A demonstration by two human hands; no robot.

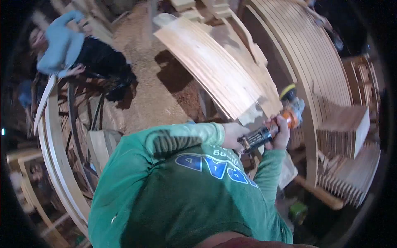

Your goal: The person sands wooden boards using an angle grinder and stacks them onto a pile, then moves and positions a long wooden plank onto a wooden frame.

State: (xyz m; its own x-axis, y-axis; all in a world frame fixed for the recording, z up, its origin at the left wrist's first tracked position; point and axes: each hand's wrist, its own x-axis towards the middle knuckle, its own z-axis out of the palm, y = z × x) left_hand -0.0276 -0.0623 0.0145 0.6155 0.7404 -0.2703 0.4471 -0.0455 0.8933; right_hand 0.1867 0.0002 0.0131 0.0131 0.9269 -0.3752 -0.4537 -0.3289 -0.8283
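Note:
An angle grinder (264, 134) with a dark body, an orange head and a yellow-edged disc is in both my hands, in front of my green shirt. My left hand (234, 135) is closed at the rear end of its body. Closer to the orange head, my right hand (281, 133) wraps its fingers around the tool. The disc points up and away from me, apart from the wood. Just beyond my hands lies a long, pale, slightly curved wooden panel (211, 66) with visible seams along its length.
Curved boards stand stacked (306, 49) at the right, with a block of layered wood (343, 130) beside them. Sawdust covers the floor (144, 82). At the upper left is another person (66, 45) in a light blue top, near long curved wooden pieces (56, 136).

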